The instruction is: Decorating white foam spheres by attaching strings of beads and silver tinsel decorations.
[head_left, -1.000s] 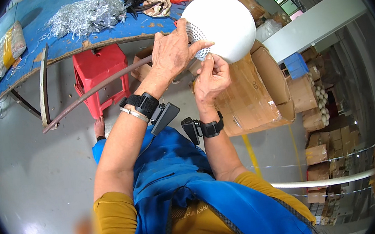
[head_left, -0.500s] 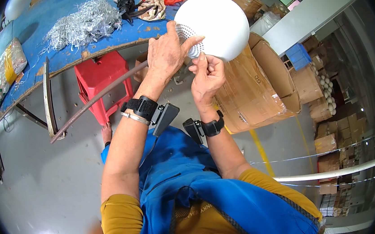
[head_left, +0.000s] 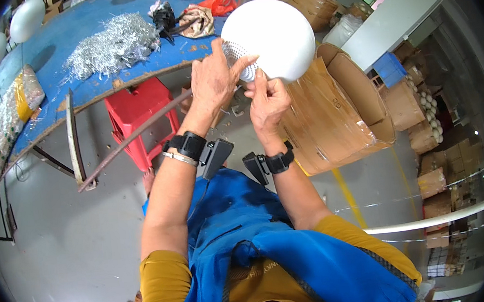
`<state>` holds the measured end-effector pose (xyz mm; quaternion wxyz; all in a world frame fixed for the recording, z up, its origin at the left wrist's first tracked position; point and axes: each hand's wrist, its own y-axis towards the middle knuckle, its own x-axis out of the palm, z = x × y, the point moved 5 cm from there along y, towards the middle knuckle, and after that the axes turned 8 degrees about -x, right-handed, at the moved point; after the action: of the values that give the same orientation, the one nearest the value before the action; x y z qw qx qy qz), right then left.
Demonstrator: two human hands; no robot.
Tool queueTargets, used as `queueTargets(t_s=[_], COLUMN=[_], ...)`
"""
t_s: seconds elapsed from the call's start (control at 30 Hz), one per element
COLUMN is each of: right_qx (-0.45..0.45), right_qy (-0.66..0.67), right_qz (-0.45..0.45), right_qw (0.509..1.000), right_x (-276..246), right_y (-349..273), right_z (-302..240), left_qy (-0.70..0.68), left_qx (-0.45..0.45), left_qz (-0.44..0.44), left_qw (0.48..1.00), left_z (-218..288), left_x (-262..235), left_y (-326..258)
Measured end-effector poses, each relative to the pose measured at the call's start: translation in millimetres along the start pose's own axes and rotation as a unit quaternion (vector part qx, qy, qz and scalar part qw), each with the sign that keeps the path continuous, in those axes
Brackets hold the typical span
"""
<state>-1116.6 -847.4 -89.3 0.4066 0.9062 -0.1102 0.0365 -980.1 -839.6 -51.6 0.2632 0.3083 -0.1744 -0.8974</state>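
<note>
White plastic fills the upper middle of the view: a large bulb (head_left: 269, 35) is held up in the air, off any support, just in front of the surface (head_left: 84, 26) and above an open carton (head_left: 331, 113). Its round dome points away from the person, so the perforated collar at its neck faces the hands, where it can be seen and worked on.

The left hand (head_left: 212, 81) lies flat against that collar, palm on the neck and fingers spread over the holes, gripping the bulb and steadying it from the left side. The right hand (head_left: 266, 99) comes up from below, its fingers pinched together at the base of the neck; they are closed there, but whether they hold a small part or only the rim of the bulb cannot be told. Both wrists carry black bands with small black boxes clipped to them.

Blue paint covers the surface, which curves across the top left. A heap of shiny metal bits (head_left: 109, 47) sits near its front edge, within easy reach, with dark and red rags further along toward its right end. Two more white bulbs (head_left: 25, 20) lie at its far left corner. A red stool (head_left: 139, 111) stands on the floor under the front edge. Stacked cartons line the right side.
</note>
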Motion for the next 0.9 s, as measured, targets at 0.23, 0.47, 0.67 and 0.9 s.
queueTargets(t_s=[0.23, 0.47, 0.67, 0.9], right_qx=[0.005, 0.031, -0.026, 0.073], right_qy=[-0.077, 0.017, -0.028, 0.036], right_qz=[-0.161, -0.150, 0.040, -0.077], right_qw=[0.984, 0.988, 0.998, 0.994], right_x=[-16, -57, -99, -72], right_y=[-16, -3, 96, 129], right_z=[-20, -35, -15, 47], left_qy=[-0.065, 0.058, 0.087, 0.109], left_qx=[0.028, 0.074, 0.049, 0.084], left_qz=[-0.022, 0.036, 0.003, 0.037], left_qw=[0.997, 0.995, 0.995, 0.990], left_z=[-11, 0, 0, -3], left_x=[5, -7, -20, -42], left_y=[-3, -7, -14, -50])
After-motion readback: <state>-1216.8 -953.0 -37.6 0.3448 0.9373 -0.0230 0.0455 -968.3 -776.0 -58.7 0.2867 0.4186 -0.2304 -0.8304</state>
